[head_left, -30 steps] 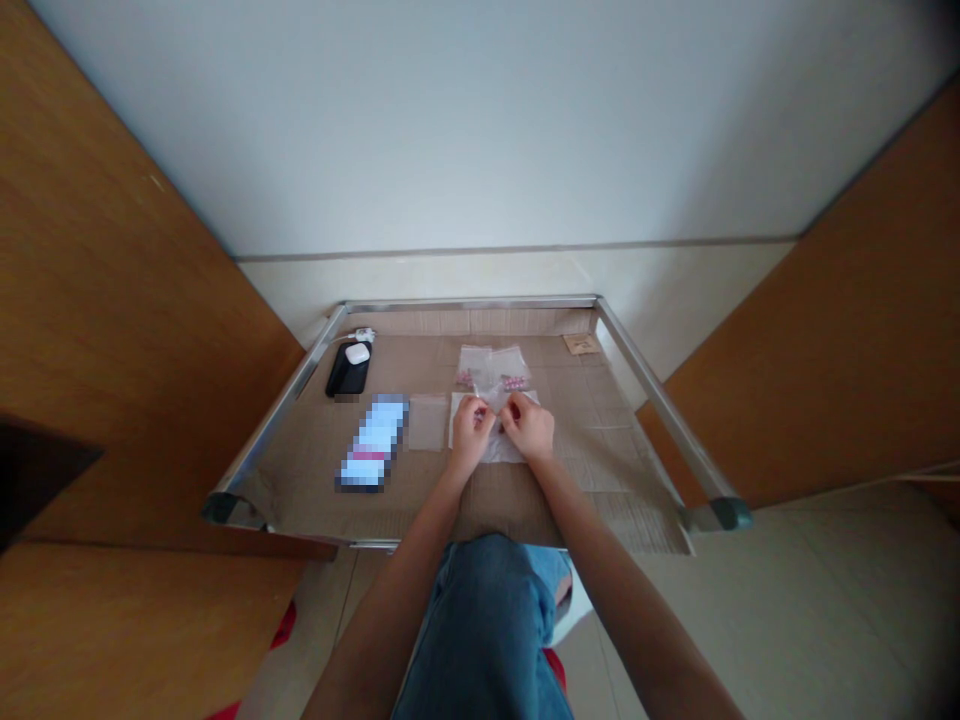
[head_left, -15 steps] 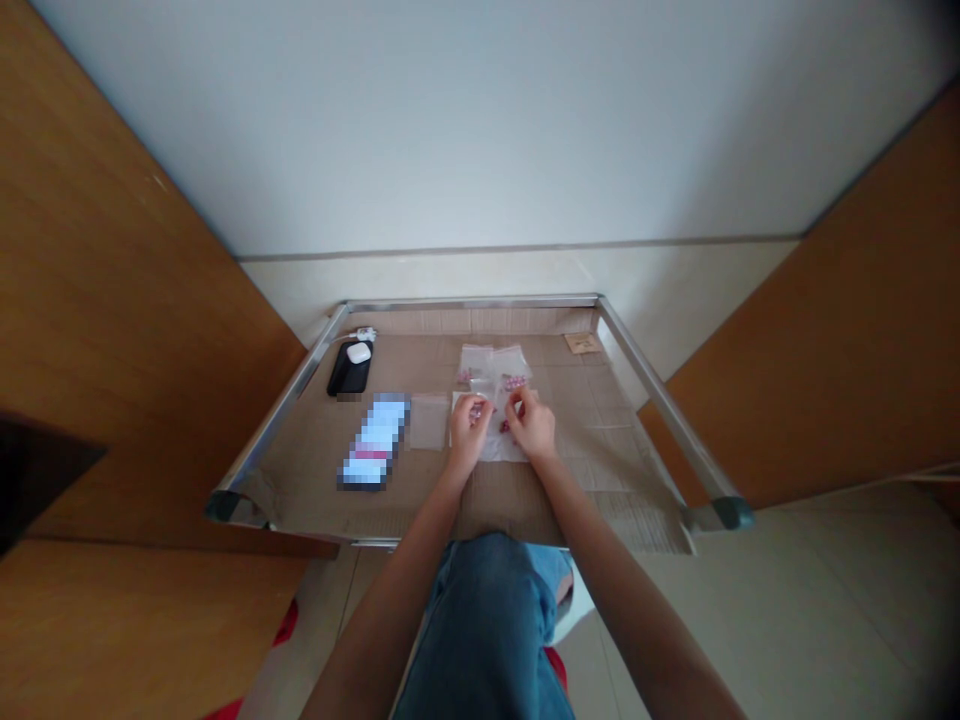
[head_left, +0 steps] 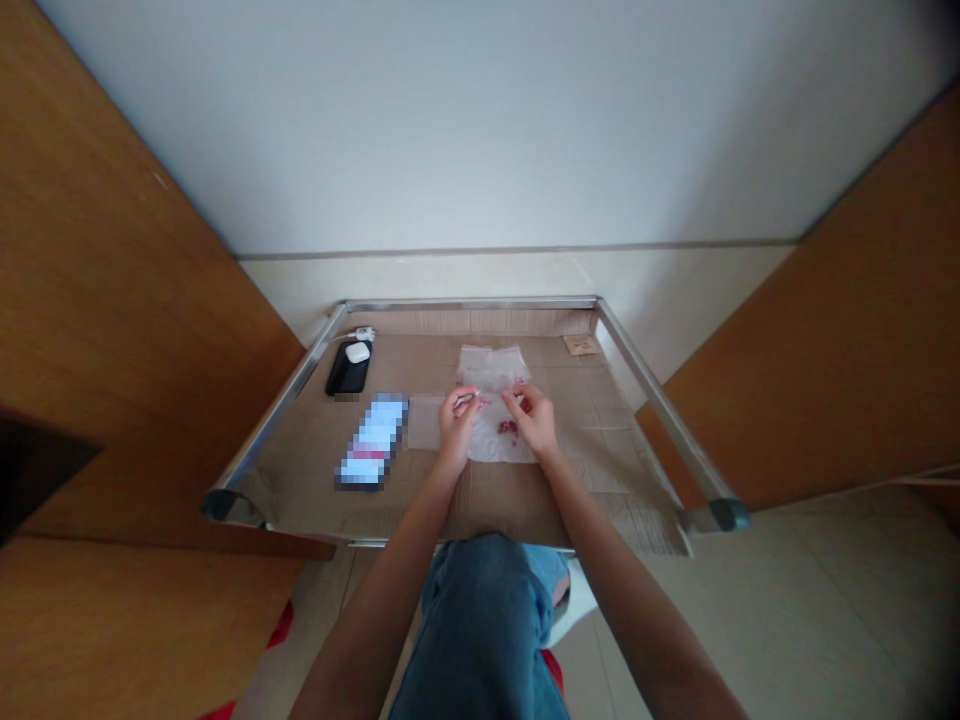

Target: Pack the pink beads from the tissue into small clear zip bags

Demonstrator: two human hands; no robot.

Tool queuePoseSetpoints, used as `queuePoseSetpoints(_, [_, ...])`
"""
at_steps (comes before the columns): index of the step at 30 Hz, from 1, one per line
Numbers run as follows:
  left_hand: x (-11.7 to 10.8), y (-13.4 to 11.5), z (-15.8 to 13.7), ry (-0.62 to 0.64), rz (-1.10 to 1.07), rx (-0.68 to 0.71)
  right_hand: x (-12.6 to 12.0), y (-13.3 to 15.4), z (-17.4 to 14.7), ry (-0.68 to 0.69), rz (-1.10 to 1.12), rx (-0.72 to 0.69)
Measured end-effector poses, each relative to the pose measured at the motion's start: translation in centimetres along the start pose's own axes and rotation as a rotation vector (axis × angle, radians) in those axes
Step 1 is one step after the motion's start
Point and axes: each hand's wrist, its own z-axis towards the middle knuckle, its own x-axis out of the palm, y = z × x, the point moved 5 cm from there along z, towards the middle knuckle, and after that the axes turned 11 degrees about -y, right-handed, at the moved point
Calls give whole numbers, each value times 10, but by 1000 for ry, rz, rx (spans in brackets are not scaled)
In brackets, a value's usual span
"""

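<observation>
My left hand (head_left: 456,425) is closed in a pinch above the left part of a white sheet (head_left: 491,452). Something small and pinkish shows at its fingertips, too small to name. My right hand (head_left: 534,420) is also pinched, at the sheet's right side, and what its fingers hold is unclear. Between the two hands the sheet shows a small pile of dark red beads (head_left: 508,427). Just beyond the fingertips lie clear plastic bags (head_left: 491,358) with pink bits in them, partly hidden by something translucent.
Left of the sheet is a flat clear bag (head_left: 424,424), then a phone with a lit, blurred screen (head_left: 373,440). Farther back, a white case (head_left: 358,352) rests on a black phone (head_left: 346,375). A metal rail (head_left: 660,400) edges the cardboard-covered table (head_left: 600,460); a brown tag (head_left: 580,345) lies back right.
My left hand has shifted slightly left and my right hand has lifted a little off the beads, so the gap between them is wider and the bead pile shows more.
</observation>
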Motion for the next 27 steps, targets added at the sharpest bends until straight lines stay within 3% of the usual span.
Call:
queuePoseSetpoints(7, [3, -28, -3, 63, 76, 28, 15, -5, 6, 106, 344, 298])
queuePoseSetpoints(16, [6, -73, -16, 153, 188, 130, 28, 7, -21, 79, 865, 777])
queuePoseSetpoints(23, [-7, -76, -14, 87, 378, 204, 37, 8, -29, 61, 1028, 914])
queuePoseSetpoints(27, [-4, -75, -19, 140, 345, 219, 39, 11, -32, 78, 1015, 912])
